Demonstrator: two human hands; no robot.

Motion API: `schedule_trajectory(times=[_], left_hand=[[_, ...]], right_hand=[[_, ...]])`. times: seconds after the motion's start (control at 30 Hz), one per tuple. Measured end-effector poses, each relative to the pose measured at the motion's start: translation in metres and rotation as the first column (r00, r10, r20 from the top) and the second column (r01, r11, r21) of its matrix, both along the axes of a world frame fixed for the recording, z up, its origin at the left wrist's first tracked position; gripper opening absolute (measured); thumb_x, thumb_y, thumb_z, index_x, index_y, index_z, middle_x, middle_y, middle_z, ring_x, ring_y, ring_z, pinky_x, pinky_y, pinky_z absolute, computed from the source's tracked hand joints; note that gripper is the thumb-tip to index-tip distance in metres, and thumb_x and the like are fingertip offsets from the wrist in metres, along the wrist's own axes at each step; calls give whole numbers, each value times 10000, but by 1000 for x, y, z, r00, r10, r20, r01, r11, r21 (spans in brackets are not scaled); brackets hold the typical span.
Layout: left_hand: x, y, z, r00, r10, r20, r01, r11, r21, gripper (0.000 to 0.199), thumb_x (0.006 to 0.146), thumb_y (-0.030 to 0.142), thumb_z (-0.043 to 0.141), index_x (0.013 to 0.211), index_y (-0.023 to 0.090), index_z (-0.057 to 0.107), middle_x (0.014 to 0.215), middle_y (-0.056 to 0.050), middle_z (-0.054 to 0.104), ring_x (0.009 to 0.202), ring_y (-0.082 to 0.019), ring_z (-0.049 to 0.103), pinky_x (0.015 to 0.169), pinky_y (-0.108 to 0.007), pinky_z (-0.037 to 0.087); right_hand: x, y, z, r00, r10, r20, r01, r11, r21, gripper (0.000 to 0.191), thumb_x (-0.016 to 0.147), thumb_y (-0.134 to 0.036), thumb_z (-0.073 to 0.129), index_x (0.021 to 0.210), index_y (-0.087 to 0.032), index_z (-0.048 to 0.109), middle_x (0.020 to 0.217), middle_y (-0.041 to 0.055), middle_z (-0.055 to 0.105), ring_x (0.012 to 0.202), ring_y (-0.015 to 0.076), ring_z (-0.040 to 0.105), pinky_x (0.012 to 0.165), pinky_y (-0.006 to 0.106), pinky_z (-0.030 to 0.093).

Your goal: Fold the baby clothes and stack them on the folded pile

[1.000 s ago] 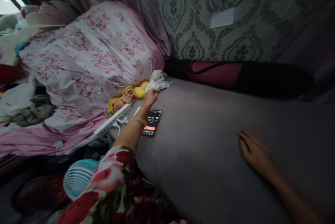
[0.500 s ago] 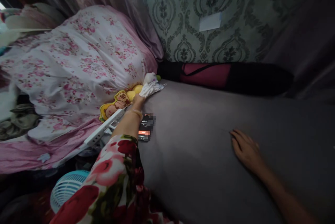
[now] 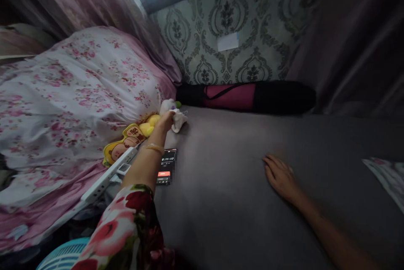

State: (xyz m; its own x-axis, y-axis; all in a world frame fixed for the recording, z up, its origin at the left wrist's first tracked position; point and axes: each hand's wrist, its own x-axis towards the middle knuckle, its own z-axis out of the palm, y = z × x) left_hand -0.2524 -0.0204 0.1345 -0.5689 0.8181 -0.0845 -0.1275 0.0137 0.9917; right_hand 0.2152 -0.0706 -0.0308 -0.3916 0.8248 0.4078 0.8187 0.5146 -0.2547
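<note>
My left hand (image 3: 166,120), at the end of an outstretched arm with a bangle, is closed on a crumpled white cloth (image 3: 179,121) just above the grey bed surface (image 3: 221,169). Close beside it lie a white plush toy (image 3: 168,105) and a yellow plush toy (image 3: 149,126). Below the left forearm, partly covered by it, rests a phone (image 3: 166,167) with a lit timer screen. My right hand (image 3: 279,176) lies palm down on the grey surface, fingers stretched out and nothing in them.
A white power strip (image 3: 104,177) runs along the left edge, near a yellow cartoon cushion (image 3: 124,143). Floral bedding (image 3: 78,84) is heaped at the left. A black and maroon long bag (image 3: 233,96) lies against the wall. Folded fabric (image 3: 386,175) sits at the right.
The view has shifted, showing more window and some folded fabric at the right. The white cloth in my left hand hangs more bunched and lower. My right hand stays flat on the surface.
</note>
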Motion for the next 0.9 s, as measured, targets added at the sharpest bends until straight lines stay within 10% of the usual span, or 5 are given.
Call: schedule_trajectory(times=[0.37,0.6,0.9], left_hand=[[140,10,4,869,-291,401,182,940,289,112,796,87,484,853,134,569,733,-46,648,722,-169,651,750,-325,547],[227,-2,4,779,-433,453,265,883,388,65,836,111,499,811,149,546,762,-37,648,737,-157,651,736,-305,539],[266,-10,1,779,-399,484,208,892,401,69,846,125,492,813,150,546,770,-20,646,686,-134,644,675,-269,535]], right_hand=[[-1,0,19,979,30,-201,-63,985,-158,389,891,-307,384,1165,-214,643,1245,114,633,1175,256,570,1008,458,435],[-51,16,57,784,-42,-619,-150,955,-255,318,844,-339,516,1110,-198,618,1148,112,675,1057,220,633,953,398,477],[-67,39,86,619,-233,-750,-22,949,-313,306,800,-462,496,735,-184,607,646,8,611,638,165,564,584,264,434]])
